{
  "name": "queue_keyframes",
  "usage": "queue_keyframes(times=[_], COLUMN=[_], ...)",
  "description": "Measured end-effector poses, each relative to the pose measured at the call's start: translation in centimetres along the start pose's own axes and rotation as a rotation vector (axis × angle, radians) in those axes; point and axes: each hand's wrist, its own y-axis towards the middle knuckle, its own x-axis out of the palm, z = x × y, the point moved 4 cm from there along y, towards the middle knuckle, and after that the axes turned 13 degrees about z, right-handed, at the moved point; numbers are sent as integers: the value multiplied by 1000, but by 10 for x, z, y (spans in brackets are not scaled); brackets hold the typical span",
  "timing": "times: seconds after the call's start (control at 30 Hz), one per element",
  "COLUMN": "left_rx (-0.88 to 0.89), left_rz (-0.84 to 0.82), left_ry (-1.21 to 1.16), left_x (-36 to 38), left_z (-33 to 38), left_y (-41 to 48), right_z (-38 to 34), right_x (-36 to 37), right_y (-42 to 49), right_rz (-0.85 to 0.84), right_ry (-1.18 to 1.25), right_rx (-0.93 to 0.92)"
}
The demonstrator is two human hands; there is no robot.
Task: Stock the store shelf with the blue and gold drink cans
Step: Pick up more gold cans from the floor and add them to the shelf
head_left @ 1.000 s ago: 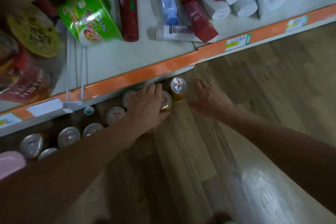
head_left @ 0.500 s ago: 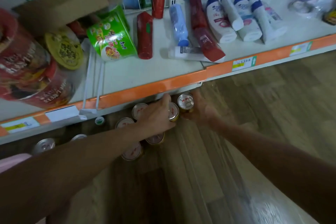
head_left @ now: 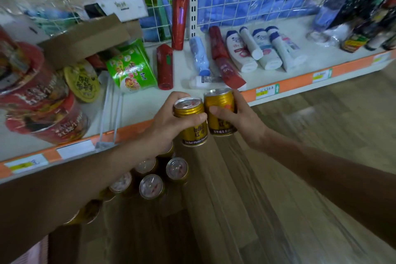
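Observation:
My left hand [head_left: 169, 118] grips a gold drink can [head_left: 192, 129] with a dark blue band at its base. Beside it, touching, my right hand [head_left: 242, 120] grips a second gold can [head_left: 220, 103]. Both cans are upright and held just in front of the white shelf [head_left: 139, 100] with its orange edge strip. Below my left forearm, several more gold cans [head_left: 152, 186] stand on the wooden floor, partly hidden by the arm.
The shelf carries red noodle tubs [head_left: 42, 111], a green pack [head_left: 132, 70], red tubes [head_left: 165, 66] and white lotion bottles [head_left: 242, 51]. A clear divider [head_left: 109, 111] stands left of my hands. Dark bottles [head_left: 368, 25] crowd the far right. A wire grid backs the shelf.
Both hands closed on a can each down at the floor group and lifted them up to the shelf's front edge. The view tilted upward.

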Motion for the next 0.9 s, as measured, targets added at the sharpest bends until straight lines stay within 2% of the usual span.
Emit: queue_keyframes(times=[0.2,0.33,0.53,0.7,0.9], left_rx=[-174,-224,-354,-488,-594], left_rz=[58,72,186,212,256], left_ry=[-195,-208,-231,-217,-228], left_x=[-3,-4,-12,-20,-18], left_z=[-1,-1,26,82,219], left_y=[-4,-7,-45,-115,-188], right_z=[-17,-11,-34,-95,-213], right_x=[8,10,2,-17,-40], right_y=[-5,-6,-42,-114,-185], right_rz=[19,14,71,69,30], right_ry=[37,-49,-136,-114,-172], right_rx=[2,1,125,255,351])
